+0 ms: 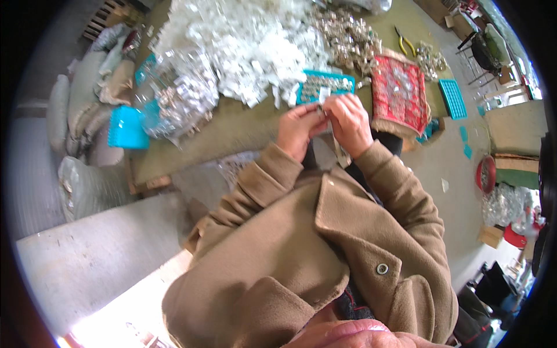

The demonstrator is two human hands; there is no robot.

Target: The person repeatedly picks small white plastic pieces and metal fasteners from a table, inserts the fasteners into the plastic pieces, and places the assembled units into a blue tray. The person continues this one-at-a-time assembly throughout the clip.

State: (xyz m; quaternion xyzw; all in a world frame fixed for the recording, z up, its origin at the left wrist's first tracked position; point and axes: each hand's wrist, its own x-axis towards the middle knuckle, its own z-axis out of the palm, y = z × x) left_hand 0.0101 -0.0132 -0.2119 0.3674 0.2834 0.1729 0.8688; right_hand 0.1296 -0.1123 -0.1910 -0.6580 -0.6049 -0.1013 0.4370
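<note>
Both my hands meet over the near edge of the table. The fingers of my left hand (pixel 299 130) are pinched together on a small metallic piece, too small to name. My right hand (pixel 349 120) is closed beside it, fingertips touching the same spot, next to a small white slip (pixel 325 93). Just beyond the fingers lies a blue tray (pixel 351 84) with rows of small shiny metal pieces. A large heap of white slips or small packets (pixel 249 52) spreads over the table behind and to the left of it.
Right of the tray are a red patterned cloth pad (pixel 400 95), yellow-handled pliers (pixel 406 42), a metal-parts pile (pixel 348 37) and a blue tray (pixel 452 98). Clear bags (pixel 183 98) and a blue stack (pixel 127 127) sit at the left table edge, near filled sacks (pixel 87 93).
</note>
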